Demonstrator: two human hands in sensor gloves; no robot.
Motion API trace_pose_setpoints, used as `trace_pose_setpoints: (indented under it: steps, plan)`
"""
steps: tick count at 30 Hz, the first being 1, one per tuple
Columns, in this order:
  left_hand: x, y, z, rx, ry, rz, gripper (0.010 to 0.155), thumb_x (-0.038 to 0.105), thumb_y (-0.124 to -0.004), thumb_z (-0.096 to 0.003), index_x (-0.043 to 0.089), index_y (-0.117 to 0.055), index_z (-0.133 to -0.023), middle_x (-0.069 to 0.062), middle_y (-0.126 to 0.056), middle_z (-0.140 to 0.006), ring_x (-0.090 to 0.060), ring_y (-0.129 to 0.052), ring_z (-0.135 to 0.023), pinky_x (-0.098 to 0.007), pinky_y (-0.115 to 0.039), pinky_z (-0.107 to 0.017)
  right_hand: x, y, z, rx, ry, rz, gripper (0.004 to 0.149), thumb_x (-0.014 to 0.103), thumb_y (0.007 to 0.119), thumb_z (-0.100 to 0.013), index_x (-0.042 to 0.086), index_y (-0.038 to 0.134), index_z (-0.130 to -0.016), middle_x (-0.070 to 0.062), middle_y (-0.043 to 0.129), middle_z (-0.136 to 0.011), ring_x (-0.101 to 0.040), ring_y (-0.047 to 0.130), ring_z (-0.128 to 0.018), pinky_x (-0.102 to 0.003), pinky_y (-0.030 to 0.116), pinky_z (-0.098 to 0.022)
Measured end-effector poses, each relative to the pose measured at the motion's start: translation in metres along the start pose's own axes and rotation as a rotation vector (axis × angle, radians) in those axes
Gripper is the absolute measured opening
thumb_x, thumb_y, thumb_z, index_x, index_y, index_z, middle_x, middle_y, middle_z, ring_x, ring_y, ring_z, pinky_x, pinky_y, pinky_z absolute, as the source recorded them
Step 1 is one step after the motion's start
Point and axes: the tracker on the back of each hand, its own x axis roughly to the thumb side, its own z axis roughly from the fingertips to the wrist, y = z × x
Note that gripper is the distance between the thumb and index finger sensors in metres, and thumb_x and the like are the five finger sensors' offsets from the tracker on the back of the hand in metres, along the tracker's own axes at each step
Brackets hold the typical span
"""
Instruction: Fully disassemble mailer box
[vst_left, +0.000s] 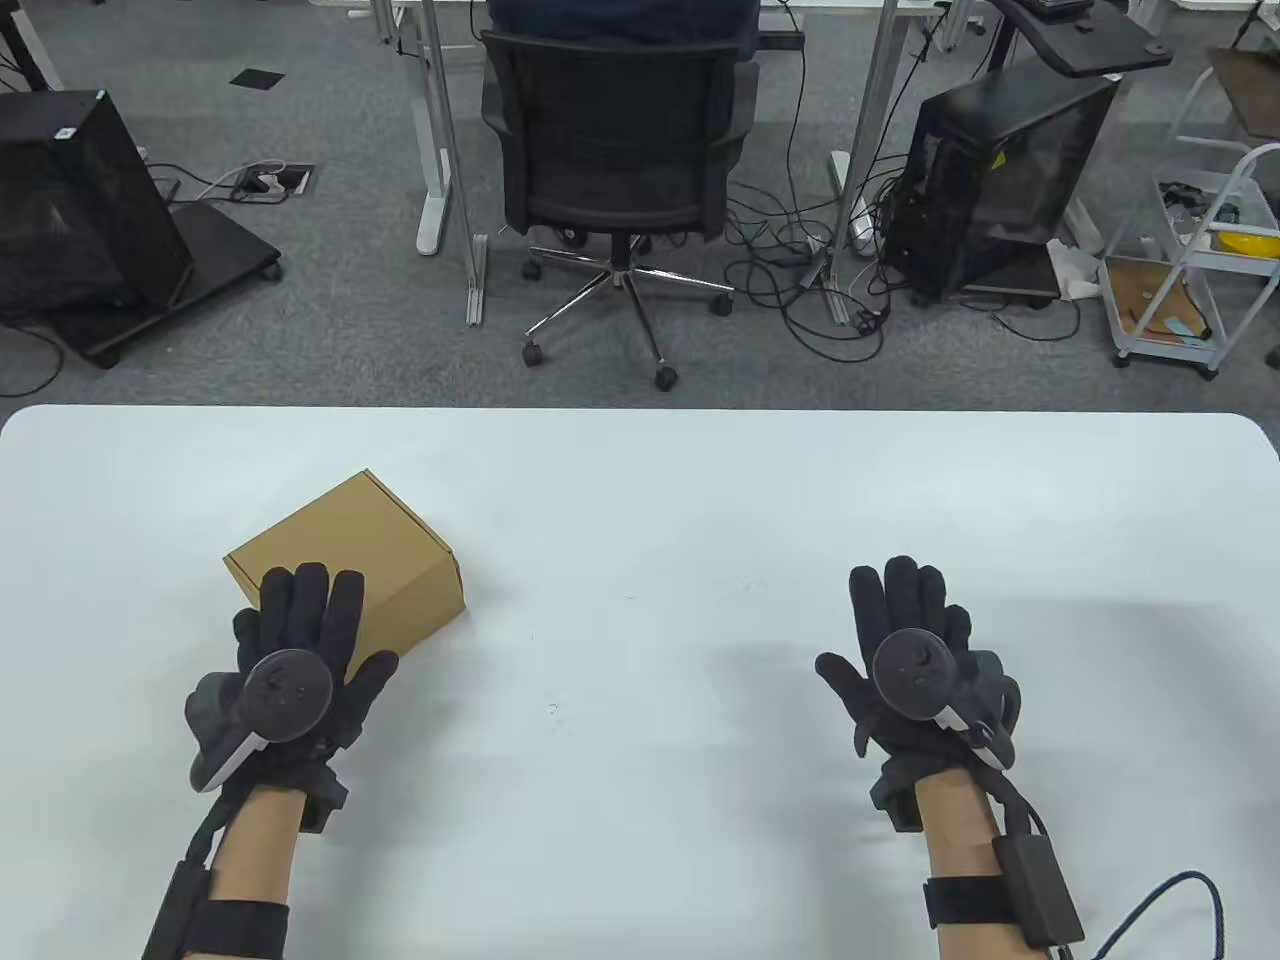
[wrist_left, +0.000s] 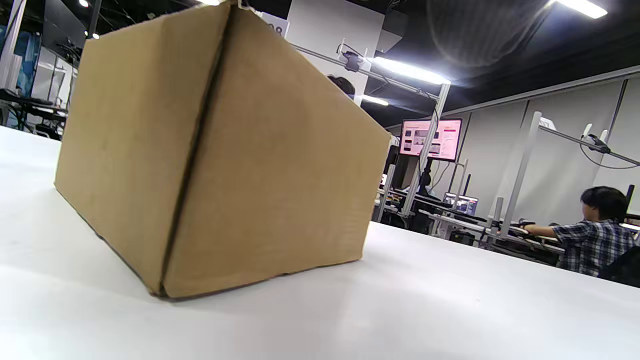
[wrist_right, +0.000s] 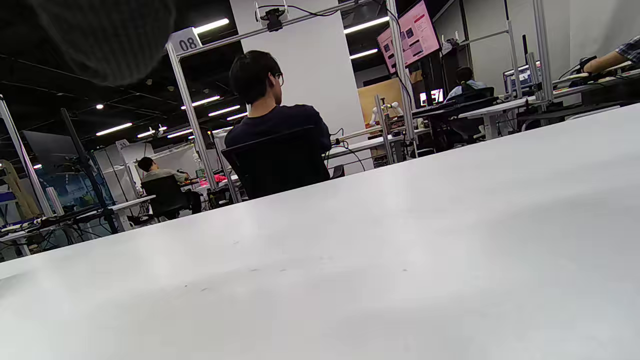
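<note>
A closed brown cardboard mailer box (vst_left: 350, 540) stands on the white table (vst_left: 650, 480) at the left. My left hand (vst_left: 310, 625) is open with fingers spread, and its fingertips overlap the box's near corner. I cannot tell whether they touch it. In the left wrist view the box (wrist_left: 225, 160) fills the left half, close up, with a seam down its near corner. My right hand (vst_left: 905, 620) is open and flat over the bare table at the right, far from the box and holding nothing. The right wrist view shows only the tabletop (wrist_right: 400, 260).
Beyond the table's far edge is an office floor with a black swivel chair (vst_left: 615, 150), desk legs, cables and computer cases. Nothing but the box and my hands is on the table.
</note>
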Motion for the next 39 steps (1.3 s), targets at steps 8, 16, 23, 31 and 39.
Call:
trace_pose_setpoints:
  steps: [8, 16, 23, 31, 39]
  plan:
    - [0.007, -0.001, 0.001, -0.014, -0.014, -0.008, 0.081, 0.065, -0.067, -0.0528, 0.037, -0.022, -0.114, -0.008, -0.015, -0.126, -0.041, -0.006, -0.112, -0.066, -0.015, -0.074, 0.001, 0.000, 0.001, -0.007, -0.011, 0.006, 0.087, 0.062, 0.067, -0.047, 0.038, 0.009, -0.107, -0.001, -0.005, -0.109, -0.034, 0.002, -0.104, -0.060, 0.016, -0.070]
    - [-0.003, -0.008, -0.006, -0.126, 0.173, -0.003, 0.082, 0.065, -0.066, -0.0543, 0.033, -0.021, -0.115, -0.013, -0.008, -0.124, -0.047, 0.002, -0.105, -0.067, -0.013, -0.070, 0.004, 0.004, -0.002, 0.026, -0.018, 0.007, 0.086, 0.062, 0.067, -0.047, 0.038, 0.011, -0.108, 0.000, -0.005, -0.110, -0.034, 0.002, -0.104, -0.060, 0.016, -0.071]
    - [0.000, -0.018, -0.008, -0.207, 0.153, 0.144, 0.075, 0.058, -0.067, -0.0559, 0.034, -0.029, -0.116, -0.015, -0.008, -0.122, -0.053, 0.000, -0.103, -0.069, -0.022, -0.071, 0.002, 0.006, -0.002, 0.057, -0.028, -0.018, 0.084, 0.061, 0.067, -0.047, 0.037, 0.015, -0.108, -0.001, -0.003, -0.110, -0.034, 0.005, -0.104, -0.060, 0.018, -0.071]
    - [0.042, -0.037, -0.005, -0.273, -0.134, 0.275, 0.072, 0.056, -0.067, -0.0563, 0.034, -0.033, -0.116, -0.012, -0.010, -0.123, -0.050, 0.002, -0.103, -0.068, -0.021, -0.072, 0.011, 0.017, -0.003, 0.153, -0.066, -0.028, 0.083, 0.060, 0.067, -0.048, 0.038, 0.016, -0.109, -0.001, -0.002, -0.111, -0.034, 0.006, -0.105, -0.060, 0.019, -0.071]
    - [0.083, -0.053, 0.004, -0.302, -0.346, 0.308, 0.070, 0.056, -0.066, -0.0560, 0.035, -0.034, -0.115, -0.011, -0.011, -0.124, -0.049, 0.001, -0.104, -0.067, -0.022, -0.074, 0.032, 0.030, -0.001, 0.276, -0.152, -0.047, 0.079, 0.054, 0.068, -0.050, 0.040, 0.016, -0.108, -0.001, 0.000, -0.111, -0.034, 0.009, -0.106, -0.060, 0.021, -0.072]
